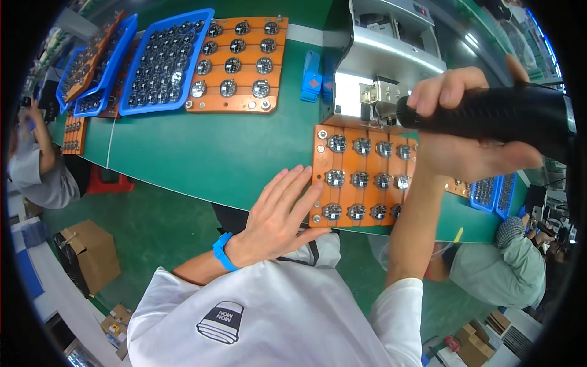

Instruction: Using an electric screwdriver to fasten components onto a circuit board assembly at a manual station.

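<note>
An orange fixture board point(351, 194) carries rows of small round circuit boards, each dark and glossy, at the near edge of the table. My left hand point(280, 215) rests flat with fingers stretched, its fingertips at the board's left edge. Raised over the right side of that board, my right hand point(455, 153) is wrapped round a thick black cylindrical hand tool point(507, 113). The tool lies nearly level across the view; its exact kind does not show. Hand and forearm hide some of the round boards on the right.
Behind the board stands a metal machine point(391, 55). A second orange fixture board point(247, 101) lies at the far left beside a blue tray point(129, 105) of round parts. A blue strap point(311, 76) is near the machine. Other people sit at left and right along the green table point(244, 153).
</note>
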`<action>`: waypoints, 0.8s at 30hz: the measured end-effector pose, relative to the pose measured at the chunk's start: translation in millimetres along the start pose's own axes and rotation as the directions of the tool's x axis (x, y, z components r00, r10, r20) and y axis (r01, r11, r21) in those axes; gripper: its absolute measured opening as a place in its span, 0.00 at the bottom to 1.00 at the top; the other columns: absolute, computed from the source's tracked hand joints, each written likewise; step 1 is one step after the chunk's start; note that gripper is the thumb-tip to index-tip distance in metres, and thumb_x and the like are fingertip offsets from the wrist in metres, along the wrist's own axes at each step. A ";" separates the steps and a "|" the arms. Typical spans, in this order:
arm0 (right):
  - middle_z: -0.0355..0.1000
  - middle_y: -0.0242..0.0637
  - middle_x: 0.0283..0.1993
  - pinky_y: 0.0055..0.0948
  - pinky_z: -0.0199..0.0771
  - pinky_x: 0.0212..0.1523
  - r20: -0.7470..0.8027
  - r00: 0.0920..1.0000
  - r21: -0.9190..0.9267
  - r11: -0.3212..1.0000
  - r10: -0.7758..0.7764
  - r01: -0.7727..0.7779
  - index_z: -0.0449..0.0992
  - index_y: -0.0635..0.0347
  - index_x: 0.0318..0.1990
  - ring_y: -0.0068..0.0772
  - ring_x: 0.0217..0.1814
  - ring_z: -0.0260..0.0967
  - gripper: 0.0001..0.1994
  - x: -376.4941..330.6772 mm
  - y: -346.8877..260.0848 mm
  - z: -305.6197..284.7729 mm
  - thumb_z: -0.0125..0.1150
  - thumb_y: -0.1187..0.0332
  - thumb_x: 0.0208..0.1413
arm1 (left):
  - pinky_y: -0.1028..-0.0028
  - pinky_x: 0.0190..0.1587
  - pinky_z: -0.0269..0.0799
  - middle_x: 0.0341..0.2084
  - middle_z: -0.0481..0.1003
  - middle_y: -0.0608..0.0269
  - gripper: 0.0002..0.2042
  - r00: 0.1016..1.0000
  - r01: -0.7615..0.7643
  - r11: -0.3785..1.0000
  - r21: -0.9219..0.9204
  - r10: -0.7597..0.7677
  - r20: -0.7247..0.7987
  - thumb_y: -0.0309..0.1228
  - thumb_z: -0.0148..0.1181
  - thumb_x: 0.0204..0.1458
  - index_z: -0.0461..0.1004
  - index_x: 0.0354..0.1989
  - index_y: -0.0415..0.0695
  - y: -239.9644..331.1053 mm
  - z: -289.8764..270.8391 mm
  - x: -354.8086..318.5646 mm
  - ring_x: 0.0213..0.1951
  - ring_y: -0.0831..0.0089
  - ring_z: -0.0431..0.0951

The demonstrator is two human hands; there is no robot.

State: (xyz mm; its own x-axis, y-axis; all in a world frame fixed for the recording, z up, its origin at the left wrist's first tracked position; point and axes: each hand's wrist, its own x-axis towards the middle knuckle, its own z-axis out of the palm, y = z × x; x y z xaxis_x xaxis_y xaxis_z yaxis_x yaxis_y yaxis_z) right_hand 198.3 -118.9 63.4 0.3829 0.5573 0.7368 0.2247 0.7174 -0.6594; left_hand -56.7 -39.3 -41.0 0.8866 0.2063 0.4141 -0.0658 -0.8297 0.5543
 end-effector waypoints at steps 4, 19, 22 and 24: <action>0.68 0.46 0.34 0.40 0.72 0.30 -0.069 0.998 -0.016 1.000 0.000 -0.001 0.48 0.55 0.69 0.37 0.26 0.68 0.50 -2.9 14.2 -0.1 0.36 0.22 0.52 | 0.49 0.61 0.65 0.57 0.69 0.40 0.39 1.000 -0.005 1.000 0.007 0.005 -0.005 0.45 0.75 0.39 0.68 0.57 0.33 0.6 0.1 -0.4 0.60 0.43 0.69; 0.67 0.42 0.27 0.40 0.73 0.22 -0.277 0.951 0.088 0.989 0.139 -0.119 0.44 0.53 0.71 0.38 0.20 0.66 0.49 -73.2 -44.3 67.5 0.41 0.25 0.54 | 0.53 0.60 0.67 0.53 0.73 0.57 0.18 0.988 -0.138 0.988 0.062 0.142 -0.060 0.41 0.74 0.39 0.81 0.41 0.55 -0.1 4.3 -2.8 0.57 0.54 0.72; 0.66 0.43 0.27 0.40 0.72 0.21 -0.328 0.931 0.088 0.986 0.160 -0.139 0.45 0.52 0.71 0.37 0.19 0.65 0.47 -91.5 -40.5 75.0 0.40 0.26 0.55 | 0.52 0.61 0.65 0.54 0.72 0.57 0.17 0.993 -0.115 0.989 0.093 0.117 -0.019 0.40 0.73 0.38 0.81 0.40 0.56 2.7 2.3 0.4 0.58 0.53 0.70; 0.66 0.43 0.27 0.40 0.72 0.21 -0.340 0.925 0.104 0.984 0.172 -0.145 0.43 0.51 0.71 0.37 0.20 0.65 0.48 -96.5 -38.6 76.9 0.41 0.25 0.54 | 0.52 0.61 0.65 0.55 0.72 0.57 0.18 0.994 -0.109 0.989 0.101 0.109 0.004 0.40 0.73 0.38 0.81 0.41 0.55 3.3 3.7 -0.5 0.59 0.52 0.69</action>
State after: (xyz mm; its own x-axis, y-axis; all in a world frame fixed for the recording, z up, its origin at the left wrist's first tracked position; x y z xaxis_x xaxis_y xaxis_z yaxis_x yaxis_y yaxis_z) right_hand 83.8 -168.3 29.3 0.6970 0.4968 0.5171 0.0722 0.6688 -0.7399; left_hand -55.7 -44.0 -42.1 0.8759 0.1126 0.4692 -0.1155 -0.8952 0.4304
